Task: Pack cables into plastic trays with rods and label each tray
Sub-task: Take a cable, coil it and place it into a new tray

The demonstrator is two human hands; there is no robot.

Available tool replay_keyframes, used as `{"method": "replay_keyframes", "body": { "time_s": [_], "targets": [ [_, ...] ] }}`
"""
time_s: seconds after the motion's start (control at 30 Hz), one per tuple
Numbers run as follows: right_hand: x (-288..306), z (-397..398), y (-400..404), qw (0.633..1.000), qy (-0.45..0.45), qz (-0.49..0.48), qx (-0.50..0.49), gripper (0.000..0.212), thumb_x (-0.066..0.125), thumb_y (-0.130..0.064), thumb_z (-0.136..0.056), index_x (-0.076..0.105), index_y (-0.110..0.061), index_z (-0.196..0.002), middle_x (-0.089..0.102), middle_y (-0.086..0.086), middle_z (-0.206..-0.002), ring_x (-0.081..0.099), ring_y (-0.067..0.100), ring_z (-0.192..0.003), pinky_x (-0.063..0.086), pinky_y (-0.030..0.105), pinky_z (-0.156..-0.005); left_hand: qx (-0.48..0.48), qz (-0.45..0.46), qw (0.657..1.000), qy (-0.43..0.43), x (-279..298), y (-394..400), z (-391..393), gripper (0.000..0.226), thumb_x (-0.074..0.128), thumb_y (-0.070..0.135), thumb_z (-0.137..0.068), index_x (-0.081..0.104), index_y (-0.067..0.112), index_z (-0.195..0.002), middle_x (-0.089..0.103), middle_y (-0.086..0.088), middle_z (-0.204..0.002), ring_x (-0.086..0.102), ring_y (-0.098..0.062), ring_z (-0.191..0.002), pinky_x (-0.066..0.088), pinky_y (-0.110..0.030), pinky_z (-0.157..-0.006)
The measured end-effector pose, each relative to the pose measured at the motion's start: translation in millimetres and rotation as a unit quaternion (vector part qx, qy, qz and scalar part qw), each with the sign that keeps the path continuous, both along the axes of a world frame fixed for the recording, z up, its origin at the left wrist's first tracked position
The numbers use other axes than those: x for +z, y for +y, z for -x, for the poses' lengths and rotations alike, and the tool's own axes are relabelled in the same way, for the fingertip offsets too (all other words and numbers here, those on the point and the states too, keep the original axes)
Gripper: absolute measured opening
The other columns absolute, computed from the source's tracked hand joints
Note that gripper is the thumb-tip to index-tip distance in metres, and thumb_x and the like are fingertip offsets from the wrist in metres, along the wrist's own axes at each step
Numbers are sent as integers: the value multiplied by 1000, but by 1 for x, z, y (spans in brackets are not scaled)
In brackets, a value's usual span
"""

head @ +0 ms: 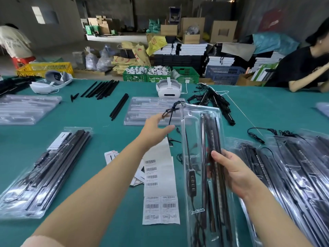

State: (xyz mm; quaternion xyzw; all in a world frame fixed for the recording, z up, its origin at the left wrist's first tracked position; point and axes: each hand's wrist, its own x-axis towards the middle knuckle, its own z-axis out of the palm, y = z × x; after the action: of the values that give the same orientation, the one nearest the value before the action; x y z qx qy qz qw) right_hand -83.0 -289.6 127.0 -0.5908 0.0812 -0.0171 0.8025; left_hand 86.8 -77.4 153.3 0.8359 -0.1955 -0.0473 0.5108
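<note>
My right hand (231,172) grips a clear plastic tray (194,132) by its right edge and holds it tilted up above the table. Black rods (213,139) lie in its right channels. A black cable with an inline controller (192,182) runs down its left channel. The cable's tied bundle (170,110) sticks out past the tray's top left corner. My left hand (154,129) reaches up to that bundle with fingers extended, the fingertips touching it. A sheet of barcode labels (160,184) lies on the green table between my arms.
A packed, labelled tray (44,172) lies at the left, and several packed trays (293,166) at the right. Empty tray stacks (147,109) (25,109), loose black rods (101,90), a cable pile (213,100) and a white headset (168,88) sit farther back. A person (302,68) leans on the far right edge.
</note>
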Motion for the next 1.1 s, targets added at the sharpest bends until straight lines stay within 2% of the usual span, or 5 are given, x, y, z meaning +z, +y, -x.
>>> {"method": "replay_keyframes", "body": {
  "time_s": [0.2, 0.43, 0.7, 0.8, 1.1],
  "targets": [
    [4, -3, 2, 999, -17, -31, -4, 18, 68, -22, -80, 76, -10, -91, 70, 19, -86, 68, 27, -66, 61, 37, -60, 69, 56, 996, 13, 5, -10, -17, 18, 54, 29, -102, 69, 32, -92, 74, -3, -106, 64, -4, -69, 42, -16, -54],
    [-7, -7, -8, 999, 16, -14, -25, 35, 75, -29, -75, 75, -7, -102, 70, 20, -97, 67, 25, -76, 60, 35, -68, 127, 158, 975, -91, 40, 4, -30, 19, 50, 19, -104, 66, 27, -100, 73, 6, -91, 68, -12, -86, 55, -29, -74],
    [-31, -18, -2, 985, 79, 142, -66, 86, 83, -55, -61, 53, -23, -135, 68, -8, -125, 66, 9, -110, 52, 28, -89, 18, 40, 999, 25, 40, 48, -29, 42, 59, 25, -96, 51, 37, -136, 74, 1, -88, 44, -13, -48, 41, -26, -46],
    [-43, -23, 2, 966, 102, 217, -98, 100, 81, -53, -69, 33, -23, -152, 39, -5, -154, 39, 11, -136, 32, 32, -104, 53, 14, 997, 52, 15, 58, -30, 31, 56, 30, -100, 58, 31, -131, 73, 5, -73, 34, -16, -45, 32, -22, -44],
    [-73, -22, 10, 852, 172, 467, -159, 82, 66, -55, -86, 33, -16, -149, 50, 11, -144, 54, 30, -120, 43, 38, -86, 99, -55, 993, 34, -52, 74, -4, 20, 51, 18, -98, 70, 21, -96, 72, 9, -66, 40, -2, -34, 31, -14, -35]
  ]
}}
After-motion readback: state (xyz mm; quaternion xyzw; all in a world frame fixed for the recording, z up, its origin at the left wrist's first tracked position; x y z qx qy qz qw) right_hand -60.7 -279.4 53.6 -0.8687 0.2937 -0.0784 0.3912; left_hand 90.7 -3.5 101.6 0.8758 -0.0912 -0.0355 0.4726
